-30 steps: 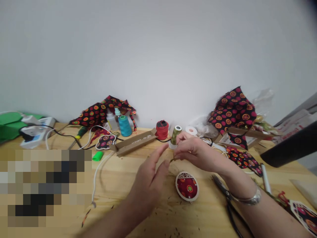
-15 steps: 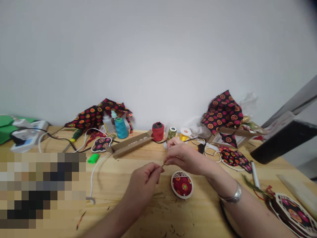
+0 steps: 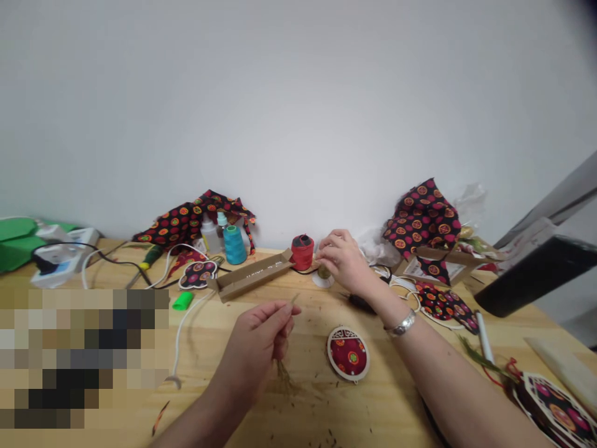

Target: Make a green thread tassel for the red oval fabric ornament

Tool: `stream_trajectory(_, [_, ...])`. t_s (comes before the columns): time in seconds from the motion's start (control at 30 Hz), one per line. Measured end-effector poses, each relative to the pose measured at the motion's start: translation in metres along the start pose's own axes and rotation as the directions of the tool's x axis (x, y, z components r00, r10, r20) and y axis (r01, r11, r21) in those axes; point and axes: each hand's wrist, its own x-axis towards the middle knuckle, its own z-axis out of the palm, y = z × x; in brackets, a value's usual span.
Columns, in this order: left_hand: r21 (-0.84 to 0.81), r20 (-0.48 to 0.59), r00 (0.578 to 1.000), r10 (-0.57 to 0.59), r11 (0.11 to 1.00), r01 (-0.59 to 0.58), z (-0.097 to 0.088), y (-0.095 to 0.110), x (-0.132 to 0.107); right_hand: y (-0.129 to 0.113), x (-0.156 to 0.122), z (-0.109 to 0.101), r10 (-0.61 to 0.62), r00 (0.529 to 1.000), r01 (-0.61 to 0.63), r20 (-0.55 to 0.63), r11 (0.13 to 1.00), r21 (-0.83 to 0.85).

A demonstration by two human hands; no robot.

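Note:
My left hand (image 3: 259, 339) hovers over the wooden table (image 3: 298, 404), fingers pinched on a small bundle of olive-green threads (image 3: 283, 371) that hangs below it. My right hand (image 3: 339, 256) reaches to the back of the table and closes over the olive-green thread spool (image 3: 323, 273), hiding most of it. A silver bracelet (image 3: 402, 323) sits on that wrist. Between my arms lies a small oval wooden ornament (image 3: 347, 353) covered with red patterned fabric.
Along the wall stand a red spool (image 3: 303, 251), a teal spool (image 3: 234, 244), small bottles (image 3: 210, 234), a long cardboard tray (image 3: 252, 281) and heaps of black-and-red fabric (image 3: 428, 219). A green cap (image 3: 183, 301), white cables (image 3: 180, 330) and more fabric-covered ornaments (image 3: 555, 410) lie around.
My right hand left the threads and moved back onto the olive-green spool. My left hand stayed closed on the thread bundle and lowered slightly.

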Motion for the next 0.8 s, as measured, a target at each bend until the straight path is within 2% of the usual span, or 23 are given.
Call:
stream_trajectory(0.13, [-0.063,-0.010,1.000,-0.011,0.998,0.010,0.003,0.003,0.003,0.006,0.009,0.002,0.053,0.997,-0.053,-0.063,0.998,0.017])
stream_trajectory(0.43, [-0.128,-0.007,0.999,-0.033,0.991,0.032,0.000,0.003,0.004,0.019,0.029,0.007,0.151,0.982,-0.145,-0.115,0.988,0.058])
stream_trajectory(0.6, [-0.149,-0.019,0.999,-0.040,0.988,0.037,-0.005,0.006,0.001,0.028,0.035,-0.003,0.201,0.958,-0.190,-0.206,0.979,0.071])
stream_trajectory(0.8, [-0.173,-0.014,0.994,-0.109,0.979,0.105,-0.011,0.004,-0.005,0.030,0.040,-0.023,0.279,0.906,-0.260,-0.319,0.960,0.102])
